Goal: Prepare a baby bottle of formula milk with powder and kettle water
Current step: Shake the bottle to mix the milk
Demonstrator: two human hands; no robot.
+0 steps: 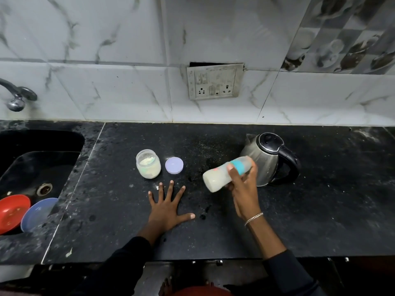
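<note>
Translucent plastic baby bottle (pixel 220 176) with teal collar, holding milky liquid, lies tilted in the right hand (pixel 243 189), whose fingers curl round it, before the steel kettle (pixel 267 159). Left hand (pixel 168 208) rests flat, fingers spread, on the black stone countertop (pixel 320 210). Open powder jar (pixel 148 164) stands beside its lilac lid (pixel 174 165).

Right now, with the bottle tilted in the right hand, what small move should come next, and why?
Probably a short shake of the baby bottle: the right hand grips it tilted above the counter, its teal collar is on, and milky liquid is inside, so mixing looks due. The left hand lies flat.
</note>
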